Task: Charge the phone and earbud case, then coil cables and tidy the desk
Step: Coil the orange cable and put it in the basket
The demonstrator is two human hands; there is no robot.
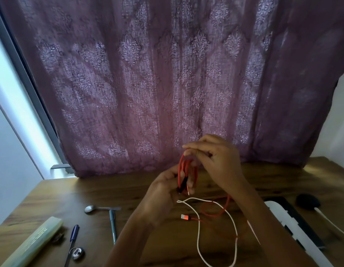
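Left hand (163, 189) grips red cable (180, 170) in oval loops; right hand (219, 160) pinches their top above wood-grain surface (90, 191).

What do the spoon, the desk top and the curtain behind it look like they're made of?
The spoon looks like metal: grey, with a dull shine on its bowl. The desk top looks like wood or a wood-look laminate, brown with streaky grain and a soft sheen. The curtain is thin woven cloth, purple with a damask pattern; light shows through it.
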